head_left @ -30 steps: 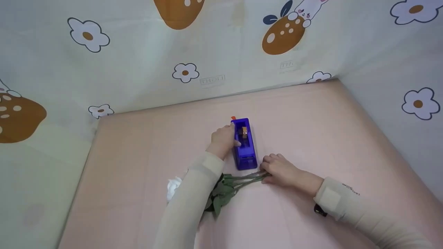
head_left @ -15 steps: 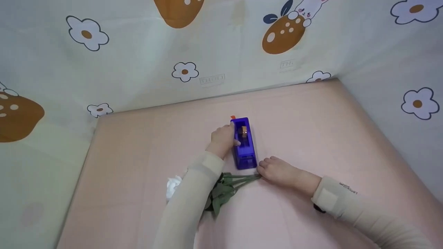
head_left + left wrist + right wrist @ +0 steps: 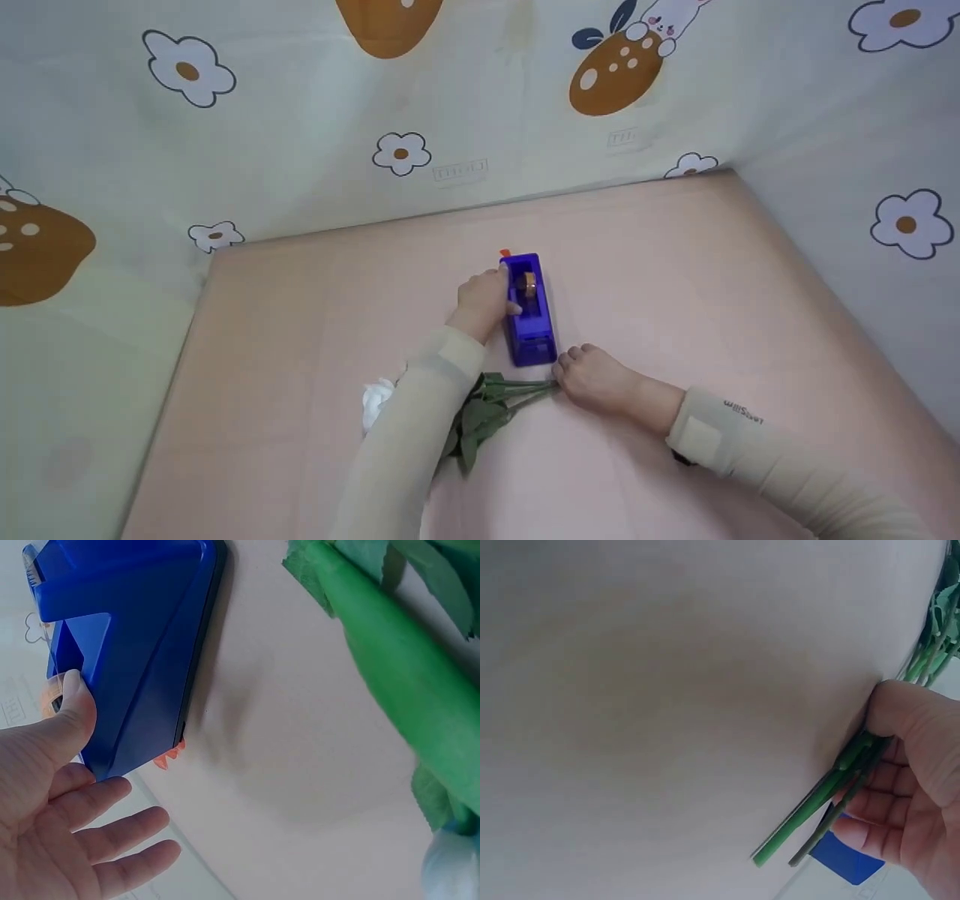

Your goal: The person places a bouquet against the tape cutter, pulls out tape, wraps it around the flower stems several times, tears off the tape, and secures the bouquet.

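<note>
Purple-blue in the head view, a tape dispenser (image 3: 532, 334) with a small tape roll (image 3: 529, 285) rests on the table. My left hand (image 3: 480, 304) holds its left side; in the left wrist view the thumb (image 3: 73, 709) hooks over the wall and the other fingers are spread. Just below the dispenser, my right hand (image 3: 598, 381) grips a bunch of green flower stems (image 3: 531, 388). Cut stem ends (image 3: 795, 821) stick out past the hand in the right wrist view. Leaves (image 3: 480, 420) and a white flower head (image 3: 375, 403) show around my left sleeve, which hides the part between.
A pink cover (image 3: 322, 315) lies over the table. Sheets printed with flowers and brown fruit (image 3: 615, 79) rise as walls at the back and sides. An orange tip (image 3: 505, 253) shows at the dispenser's far end.
My right hand has slid left along the stems toward the leaves, and less of the stems shows on that side. The left hand and the tape dispenser stay in place.
</note>
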Action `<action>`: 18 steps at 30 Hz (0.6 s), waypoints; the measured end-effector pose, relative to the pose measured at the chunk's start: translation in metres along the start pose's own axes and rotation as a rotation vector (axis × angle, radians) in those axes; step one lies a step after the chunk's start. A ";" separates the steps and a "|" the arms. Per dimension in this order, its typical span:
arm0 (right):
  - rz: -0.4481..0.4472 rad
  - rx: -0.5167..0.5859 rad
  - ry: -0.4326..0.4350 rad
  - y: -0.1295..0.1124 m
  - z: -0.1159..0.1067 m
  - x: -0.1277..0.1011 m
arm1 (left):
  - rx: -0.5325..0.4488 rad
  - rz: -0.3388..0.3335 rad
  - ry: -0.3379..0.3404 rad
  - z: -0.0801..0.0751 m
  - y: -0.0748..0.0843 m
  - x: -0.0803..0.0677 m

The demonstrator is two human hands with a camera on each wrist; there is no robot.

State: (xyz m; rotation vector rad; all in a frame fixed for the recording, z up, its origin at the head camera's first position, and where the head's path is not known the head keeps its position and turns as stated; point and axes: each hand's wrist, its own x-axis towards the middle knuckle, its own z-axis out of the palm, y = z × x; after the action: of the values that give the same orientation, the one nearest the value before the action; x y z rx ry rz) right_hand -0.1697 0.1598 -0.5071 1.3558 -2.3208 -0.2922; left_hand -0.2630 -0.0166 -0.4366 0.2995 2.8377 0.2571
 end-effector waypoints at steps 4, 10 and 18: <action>-0.002 0.054 0.035 0.002 0.000 0.001 | 0.005 -0.023 -0.005 -0.002 0.002 -0.002; 0.028 0.246 -0.076 0.007 -0.003 -0.002 | 0.185 -0.054 -0.030 -0.015 0.012 -0.028; 0.103 0.437 -0.180 0.013 -0.001 -0.004 | 0.545 0.063 0.118 -0.017 0.051 -0.127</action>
State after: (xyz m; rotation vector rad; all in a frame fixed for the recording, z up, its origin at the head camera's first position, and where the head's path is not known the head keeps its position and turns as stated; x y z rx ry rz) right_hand -0.1774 0.1700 -0.5019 1.4435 -2.7057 0.1417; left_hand -0.1392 0.0014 -0.3780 0.4951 2.9670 -0.5142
